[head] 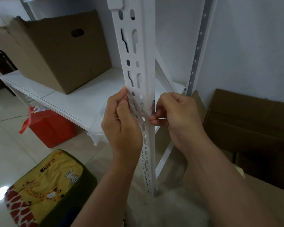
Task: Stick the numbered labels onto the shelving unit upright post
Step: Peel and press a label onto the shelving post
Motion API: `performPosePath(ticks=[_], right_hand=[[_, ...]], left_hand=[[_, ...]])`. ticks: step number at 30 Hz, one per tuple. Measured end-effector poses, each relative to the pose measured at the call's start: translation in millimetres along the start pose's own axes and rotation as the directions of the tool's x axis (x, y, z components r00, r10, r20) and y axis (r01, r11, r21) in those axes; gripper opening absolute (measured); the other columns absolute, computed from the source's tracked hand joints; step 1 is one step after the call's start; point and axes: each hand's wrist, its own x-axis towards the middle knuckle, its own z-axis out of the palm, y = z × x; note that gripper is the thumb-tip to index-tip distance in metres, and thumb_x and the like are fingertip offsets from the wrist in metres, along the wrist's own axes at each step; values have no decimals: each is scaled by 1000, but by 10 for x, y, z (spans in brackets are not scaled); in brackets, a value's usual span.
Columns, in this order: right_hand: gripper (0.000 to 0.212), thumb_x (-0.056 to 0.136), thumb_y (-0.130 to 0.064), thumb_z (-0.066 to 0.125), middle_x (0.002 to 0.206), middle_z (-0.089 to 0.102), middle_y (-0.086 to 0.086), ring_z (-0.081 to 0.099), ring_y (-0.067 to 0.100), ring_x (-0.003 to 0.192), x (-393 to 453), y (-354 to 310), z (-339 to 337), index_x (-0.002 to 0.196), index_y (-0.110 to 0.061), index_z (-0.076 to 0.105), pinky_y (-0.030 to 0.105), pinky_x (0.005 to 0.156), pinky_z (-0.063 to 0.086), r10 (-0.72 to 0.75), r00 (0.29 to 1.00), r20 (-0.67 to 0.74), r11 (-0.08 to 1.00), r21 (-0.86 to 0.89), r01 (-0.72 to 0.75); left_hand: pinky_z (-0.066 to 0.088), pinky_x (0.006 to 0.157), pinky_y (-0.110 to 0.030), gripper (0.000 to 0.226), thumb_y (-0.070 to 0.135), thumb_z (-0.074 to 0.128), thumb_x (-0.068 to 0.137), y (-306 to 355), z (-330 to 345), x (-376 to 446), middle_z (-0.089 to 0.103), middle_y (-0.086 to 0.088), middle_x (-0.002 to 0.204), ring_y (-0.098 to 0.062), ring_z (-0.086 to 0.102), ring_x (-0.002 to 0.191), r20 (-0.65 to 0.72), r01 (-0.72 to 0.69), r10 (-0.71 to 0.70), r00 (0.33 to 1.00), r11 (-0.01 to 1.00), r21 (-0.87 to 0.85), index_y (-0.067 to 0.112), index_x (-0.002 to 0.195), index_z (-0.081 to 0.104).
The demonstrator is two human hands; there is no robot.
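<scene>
before the white post (138, 66) — left hand (121, 122) and right hand (175, 115) pinch a clear strip (138, 106).

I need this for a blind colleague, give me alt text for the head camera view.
Two bare hands hold a translucent label sheet against a white slotted metal shelving post, left hand and right hand pinching its sides. A brown cardboard box sits on the white shelf behind.

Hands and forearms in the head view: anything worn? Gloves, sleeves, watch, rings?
Nothing worn that shows. The left hand and the right hand are bare: no gloves, no rings visible. Both forearms are uncovered down to the frame's bottom edge, with no sleeve, watch or wristband in view.
</scene>
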Motion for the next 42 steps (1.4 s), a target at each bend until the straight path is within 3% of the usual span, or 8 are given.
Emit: performPosePath(ticks=[4, 10, 16, 20, 30, 36, 39, 42], right_hand=[[18, 89, -5, 51, 49, 56, 3, 63, 20, 51, 31, 57, -78, 73, -1, 59, 29, 55, 55, 80, 997, 6, 990, 115, -81], [24, 96, -23, 51, 60, 62, -6, 63, 11, 55, -30, 43, -63, 80, -33, 65, 22, 53, 56, -150, 985, 83, 971, -177, 162], [41, 94, -23, 50, 47, 52, -2, 50, 15, 47, -94, 89, 51, 55, -12, 57, 24, 46, 46, -191, 981, 11, 969, -158, 191], [38, 94, -18, 52, 53, 56, 15, 55, 21, 47, -93, 127, 82, 65, 5, 59, 28, 50, 52, -159, 987, 10, 986, -53, 159], [31, 89, -6, 52, 46, 56, 8, 54, 12, 40, -77, 101, 88, 60, 1, 62, 24, 46, 51, -197, 980, -30, 980, -44, 195], [34, 90, -12, 54, 51, 51, 13, 55, 16, 44, -42, 132, 89, 57, -3, 59, 24, 46, 48, -59, 998, -3, 990, 128, 59], [34, 92, -18, 54, 55, 48, 15, 54, 16, 46, -39, 159, 76, 67, 3, 60, 23, 47, 46, -4, 1000, 26, 979, 201, -1], [32, 92, -19, 55, 55, 49, 13, 52, 17, 48, -21, 187, 72, 75, 7, 61, 24, 48, 45, -14, 999, 33, 982, 191, 8]], left_hand=[[56, 75, -40, 31, 18, 34, 96, -10, -19, 23, 65, -1, 93, -22, 65, 85, 11, -28, 28, 1000, 999, 14, 12, 109, 61], [55, 73, -36, 28, 18, 35, 95, 19, 12, 8, 64, 1, 90, -20, 64, 82, -5, -19, 19, 1000, 1000, 1, 24, 102, 61], [54, 76, -34, 29, 18, 35, 95, 1, 22, 3, 64, 1, 94, -19, 64, 86, -7, -2, 2, 1000, 1000, 1, 18, 108, 61], [53, 77, -31, 28, 15, 35, 95, -4, 56, -30, 62, 0, 95, -15, 63, 88, -35, -20, 19, 999, 1000, -9, 16, 109, 59], [43, 66, -32, 36, 17, 36, 93, -12, 151, -97, 57, -24, 92, -22, 50, 79, -86, -7, 7, 996, 1000, -2, 1, 114, 60], [44, 62, -16, 30, 7, 34, 94, 0, 155, -112, 57, -8, 88, -3, 53, 72, -95, -49, 47, 994, 999, -17, 6, 111, 59], [47, 65, -14, 30, 7, 33, 94, 1, 163, -105, 58, 7, 88, 2, 57, 75, -91, -54, 50, 995, 998, -36, 15, 106, 59], [48, 68, -16, 29, 8, 33, 94, 8, 170, -100, 59, 7, 90, 0, 59, 79, -83, -54, 52, 995, 998, -26, 16, 105, 58]])
